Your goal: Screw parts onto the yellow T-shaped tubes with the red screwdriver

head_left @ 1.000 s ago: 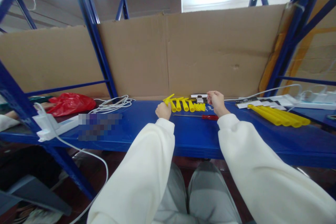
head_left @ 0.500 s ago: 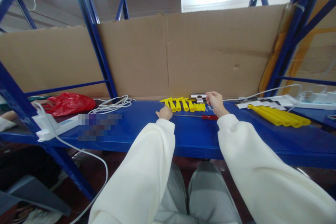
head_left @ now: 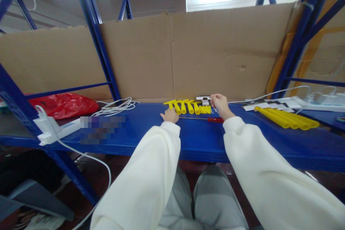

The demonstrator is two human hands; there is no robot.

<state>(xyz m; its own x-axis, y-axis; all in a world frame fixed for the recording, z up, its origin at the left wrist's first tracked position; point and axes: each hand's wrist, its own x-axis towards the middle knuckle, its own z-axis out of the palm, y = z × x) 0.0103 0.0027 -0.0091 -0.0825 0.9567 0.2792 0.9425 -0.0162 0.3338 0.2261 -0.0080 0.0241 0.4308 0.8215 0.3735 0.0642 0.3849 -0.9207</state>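
Several yellow T-shaped plastic pieces (head_left: pixel 190 107) lie in a row near the back of the blue shelf. My left hand (head_left: pixel 170 115) rests at the row's left end, thumb apart, fingertips against the leftmost piece. My right hand (head_left: pixel 221 105) is closed in a pinch beside a small stack of black-and-white pieces (head_left: pixel 205 101); what sits between its fingertips is too small to make out. Short yellow pieces (head_left: pixel 206 109) lie just below that stack. A red-handled screwdriver (head_left: pixel 215 119) lies in front of the row, its shaft pointing left.
Long yellow tubes (head_left: pixel 287 118) lie at the right beside black-and-white strips. At the left are a white power strip (head_left: pixel 59 131), a coiled white cable (head_left: pixel 118 107) and a red plastic bag (head_left: pixel 66 105). A cardboard panel (head_left: pixel 215 54) closes the back between blue posts.
My left hand has shifted very slightly right, its fingers stretching a little. My right hand has barely moved. Another person's hand at the red bag has left the view.
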